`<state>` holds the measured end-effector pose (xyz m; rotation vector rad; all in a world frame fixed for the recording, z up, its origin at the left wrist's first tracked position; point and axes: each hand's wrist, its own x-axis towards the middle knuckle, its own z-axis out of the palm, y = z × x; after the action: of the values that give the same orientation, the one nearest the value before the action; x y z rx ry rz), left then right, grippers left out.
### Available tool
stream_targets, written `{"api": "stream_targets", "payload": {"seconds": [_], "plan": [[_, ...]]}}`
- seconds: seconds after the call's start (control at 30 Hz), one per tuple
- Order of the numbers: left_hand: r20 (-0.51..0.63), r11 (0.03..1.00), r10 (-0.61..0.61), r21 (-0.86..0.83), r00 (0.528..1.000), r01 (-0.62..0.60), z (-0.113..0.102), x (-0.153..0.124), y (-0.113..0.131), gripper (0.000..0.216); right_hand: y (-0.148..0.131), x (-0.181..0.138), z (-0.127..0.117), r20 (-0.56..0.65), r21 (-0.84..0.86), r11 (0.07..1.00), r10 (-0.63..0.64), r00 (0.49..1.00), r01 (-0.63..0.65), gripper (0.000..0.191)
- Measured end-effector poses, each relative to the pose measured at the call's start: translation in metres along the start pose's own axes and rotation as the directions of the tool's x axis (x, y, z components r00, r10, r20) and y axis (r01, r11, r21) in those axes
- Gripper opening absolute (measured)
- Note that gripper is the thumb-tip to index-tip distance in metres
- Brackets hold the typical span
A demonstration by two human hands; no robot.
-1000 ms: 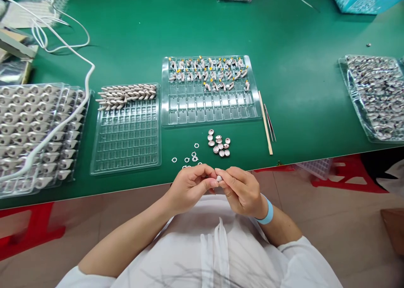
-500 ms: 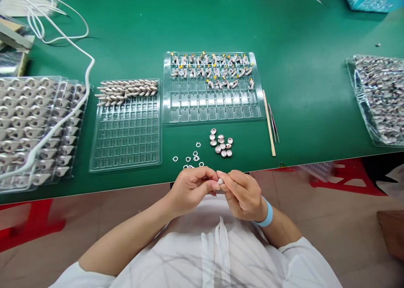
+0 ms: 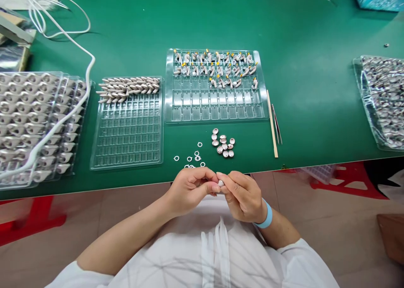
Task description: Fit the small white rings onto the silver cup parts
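My left hand (image 3: pixel 193 191) and my right hand (image 3: pixel 243 195) meet at the table's front edge, both closed in a pinch. Between their fingertips is a small whitish-grey part (image 3: pixel 221 183), mostly covered by the fingers, so its full shape is hidden. Just beyond my left hand lie several thin white rings with small tabs (image 3: pixel 190 159). Past my right hand sits a loose cluster of small round silvery caps (image 3: pixel 224 146).
A clear tray (image 3: pixel 216 111) holds parts with yellow tips in its far rows. Left of it, another clear tray (image 3: pixel 129 153) carries grey curved parts. Fuller trays (image 3: pixel 67 136) lie under a white cable (image 3: pixel 88 75). A wooden stick (image 3: pixel 272 128) and tweezers (image 3: pixel 277 126) lie rightward, before a bagged tray (image 3: pixel 383 103).
The hands keep the same pinch on the small part, with hardly any movement. The view has shifted slightly, so the trays and loose parts appear a little displaced.
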<state>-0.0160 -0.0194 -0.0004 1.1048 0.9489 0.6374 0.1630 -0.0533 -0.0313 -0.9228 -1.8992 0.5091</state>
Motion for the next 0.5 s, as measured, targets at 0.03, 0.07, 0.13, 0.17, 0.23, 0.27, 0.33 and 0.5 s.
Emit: {"api": "stream_targets", "payload": {"seconds": [0.03,0.07,0.13,0.17,0.23,0.27,0.33,0.5], "plan": [[-0.005,1.000,-0.013,-0.017,1.000,0.013,0.000,0.001,0.001,0.015,0.000,0.001,-0.001,0.006,0.003,1.000,0.015,1.000,-0.015,0.049],[-0.009,0.999,-0.032,-0.044,0.999,0.032,0.000,0.002,0.001,0.016,0.001,0.003,-0.002,0.018,0.003,0.999,0.031,0.999,-0.031,0.049],[-0.020,0.990,-0.072,-0.122,0.997,0.069,0.001,0.005,0.002,0.020,0.002,0.009,-0.006,0.051,0.009,0.998,0.061,0.997,-0.061,0.046],[-0.027,0.983,-0.086,-0.163,0.996,0.080,0.001,0.007,0.002,0.022,0.003,0.012,-0.008,0.068,0.020,0.997,0.074,0.995,-0.076,0.044],[-0.031,0.969,-0.105,-0.227,0.994,0.095,0.002,0.010,0.001,0.025,0.004,0.018,-0.011,0.088,0.056,0.993,0.100,0.991,-0.105,0.042],[-0.025,0.962,-0.114,-0.254,0.993,0.104,0.002,0.012,0.000,0.026,0.005,0.020,-0.012,0.094,0.074,0.990,0.114,0.989,-0.121,0.042],[0.003,0.942,-0.133,-0.310,0.991,0.128,0.002,0.014,-0.002,0.026,0.005,0.023,-0.013,0.099,0.100,0.984,0.137,0.986,-0.147,0.041],[0.026,0.909,-0.154,-0.389,0.988,0.152,0.003,0.014,-0.006,0.026,0.005,0.022,-0.012,0.100,0.085,0.982,0.158,0.982,-0.167,0.040]]}}
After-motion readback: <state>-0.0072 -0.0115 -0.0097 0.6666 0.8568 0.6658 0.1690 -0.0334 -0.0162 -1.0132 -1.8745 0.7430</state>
